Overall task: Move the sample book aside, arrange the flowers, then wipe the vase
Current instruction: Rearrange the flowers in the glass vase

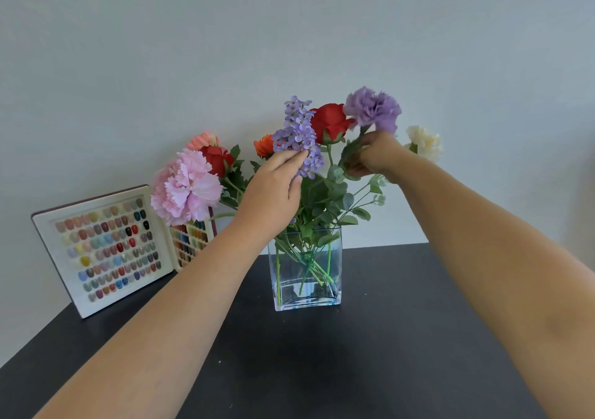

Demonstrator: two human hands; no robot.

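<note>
A clear square glass vase [335,293] stands mid-table and holds several flowers. My left hand [273,190] pinches the purple lilac spray [297,128] near its lower blooms. My right hand [375,156] grips the stem just under the purple carnation [373,108]. A red rose [328,122] rises between the two hands. A pink carnation [186,186] leans out to the left, and a cream flower [425,141] shows behind my right wrist. The open sample book [106,248] of coloured nail swatches stands at the back left against the wall.
The dark table [322,370] runs from the wall toward me, its left edge slanting past the sample book. A pale wall [289,32] stands close behind the flowers. More blooms, red, orange and peach, sit behind the pink carnation.
</note>
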